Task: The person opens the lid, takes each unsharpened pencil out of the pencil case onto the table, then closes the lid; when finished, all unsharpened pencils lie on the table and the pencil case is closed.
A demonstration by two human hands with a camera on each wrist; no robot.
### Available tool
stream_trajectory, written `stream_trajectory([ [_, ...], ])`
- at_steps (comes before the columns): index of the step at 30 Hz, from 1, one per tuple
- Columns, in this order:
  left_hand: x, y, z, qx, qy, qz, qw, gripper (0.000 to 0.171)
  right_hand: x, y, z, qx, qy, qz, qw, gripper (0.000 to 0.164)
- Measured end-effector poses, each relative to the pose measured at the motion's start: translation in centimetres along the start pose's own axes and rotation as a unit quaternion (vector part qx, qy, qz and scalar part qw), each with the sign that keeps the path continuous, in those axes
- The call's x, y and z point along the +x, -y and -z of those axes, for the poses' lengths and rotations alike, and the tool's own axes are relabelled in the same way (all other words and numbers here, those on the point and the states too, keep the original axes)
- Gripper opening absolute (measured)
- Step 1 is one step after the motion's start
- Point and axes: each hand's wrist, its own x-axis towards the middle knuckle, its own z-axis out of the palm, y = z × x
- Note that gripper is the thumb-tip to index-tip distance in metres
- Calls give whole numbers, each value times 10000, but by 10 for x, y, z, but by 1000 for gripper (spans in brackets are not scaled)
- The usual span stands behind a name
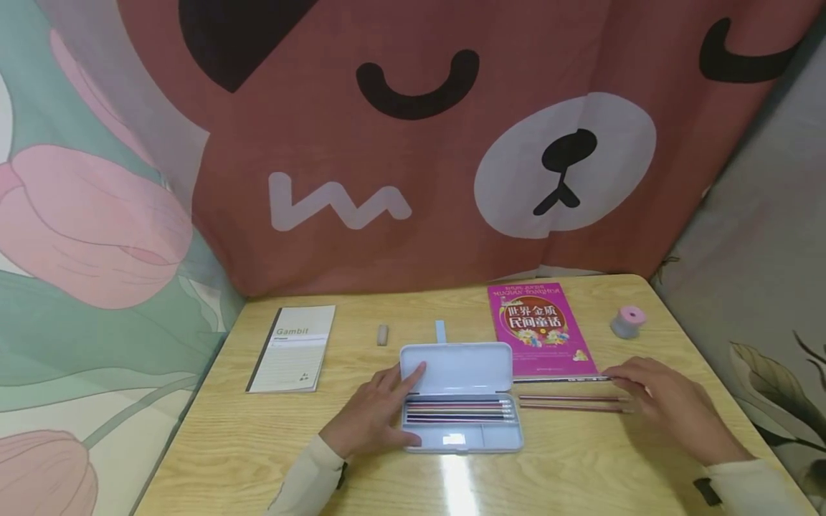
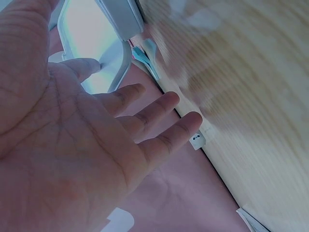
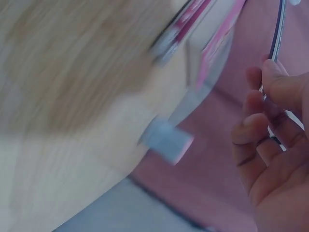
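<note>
At the near side of the wooden table (image 1: 226, 448), a pale blue pencil case (image 1: 493, 450) is set with its lid (image 1: 464, 369) raised away from the person. Its left side is steadied by the left hand (image 1: 373, 412): thumb at the front edge, forefinger laid against the inside of the lid, the fingers spread wide and nothing gripped. Within the case, a row of pencils (image 1: 452, 411) is laid lengthwise in the rear compartment.

To the right of the case, two reddish pencils (image 1: 571, 403) are laid side by side on the wood, near the right hand (image 1: 667, 401). Just beyond them, a dark pencil (image 1: 564, 379) is pinched at its right end between thumb and fingertips, along the lower edge of a pink book (image 1: 538, 333); whether the book is touched by it cannot be told.

Judged from this layout, loose pencils are being gathered into the case, and one is being picked up. For the next move, the dark pencil would need to be carried left, kept level and laid parallel to the row, with the case held steady.

Farther back, a notebook (image 1: 290, 351), a small greyish block (image 1: 383, 335), a blue strip (image 1: 441, 330) and a pink-topped spool (image 1: 627, 324) are seen, backed by a bear-printed cloth (image 1: 323, 251).
</note>
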Motion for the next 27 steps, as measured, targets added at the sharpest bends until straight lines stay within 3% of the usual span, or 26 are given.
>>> stream_trajectory([
  [6, 0, 2, -1, 13, 6, 16, 10000, 121, -7, -15, -3, 147, 239, -106, 9995, 40],
  [20, 1, 1, -1, 21, 9, 21, 10000, 121, -4, -18, -25, -52, 1002, -305, 9945, 24],
  [27, 0, 1, 0, 15, 10, 28, 10000, 121, -6, -18, -26, -84, 1108, -405, 9930, 25],
])
